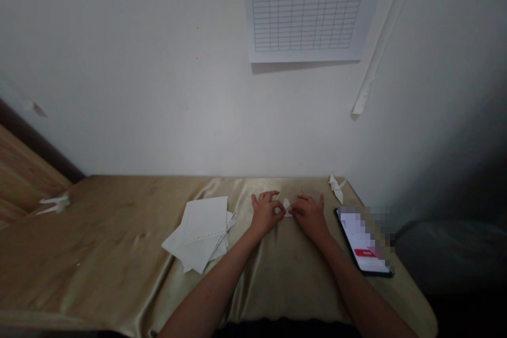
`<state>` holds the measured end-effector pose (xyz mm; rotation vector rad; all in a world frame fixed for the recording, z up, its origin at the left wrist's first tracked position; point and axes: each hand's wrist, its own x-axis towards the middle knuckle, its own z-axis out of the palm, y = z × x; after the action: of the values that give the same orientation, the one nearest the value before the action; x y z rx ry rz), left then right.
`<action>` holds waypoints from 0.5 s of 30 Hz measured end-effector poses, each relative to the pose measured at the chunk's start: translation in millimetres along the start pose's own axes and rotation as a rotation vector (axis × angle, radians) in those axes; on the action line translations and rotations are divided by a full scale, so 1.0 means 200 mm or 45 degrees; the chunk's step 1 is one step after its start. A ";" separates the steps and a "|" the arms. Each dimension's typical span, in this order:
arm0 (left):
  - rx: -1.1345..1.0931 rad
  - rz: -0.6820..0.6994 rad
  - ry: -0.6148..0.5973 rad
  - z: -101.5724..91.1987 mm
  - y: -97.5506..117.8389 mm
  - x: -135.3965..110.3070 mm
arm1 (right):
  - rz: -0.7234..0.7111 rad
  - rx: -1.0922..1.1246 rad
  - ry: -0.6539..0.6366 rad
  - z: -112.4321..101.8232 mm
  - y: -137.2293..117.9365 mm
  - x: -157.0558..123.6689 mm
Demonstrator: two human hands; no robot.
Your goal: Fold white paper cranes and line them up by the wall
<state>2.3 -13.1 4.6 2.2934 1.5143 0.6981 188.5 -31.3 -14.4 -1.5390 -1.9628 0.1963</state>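
Note:
Both my hands rest on a table covered with a shiny gold cloth (pixel 119 232). Between them lies a small folded white paper piece (pixel 287 205). My left hand (pixel 266 213) pinches its left end with curled fingers. My right hand (pixel 311 213) pinches its right end, fingers bent down onto it. Most of the paper is hidden under my fingertips.
A loose stack of white sheets (pixel 202 232) lies left of my hands. A phone (pixel 363 247) with a lit screen sits to the right. One folded paper crane (pixel 336 186) stands at the back right corner, another (pixel 56 203) at the far left. A grid chart (pixel 304 5) hangs on the wall.

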 end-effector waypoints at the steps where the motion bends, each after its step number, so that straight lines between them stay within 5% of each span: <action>1: 0.002 0.001 -0.006 0.00 0.00 0.00 | -0.004 0.009 -0.008 0.00 0.00 0.00; 15: 0.068 0.137 -0.008 -0.07 0.00 -0.02 | -0.074 0.009 -0.078 -0.03 0.01 -0.02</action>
<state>-6.6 -16.1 14.9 2.4290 1.4322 0.6858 194.6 -36.1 -11.7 -1.4859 -2.0492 0.2280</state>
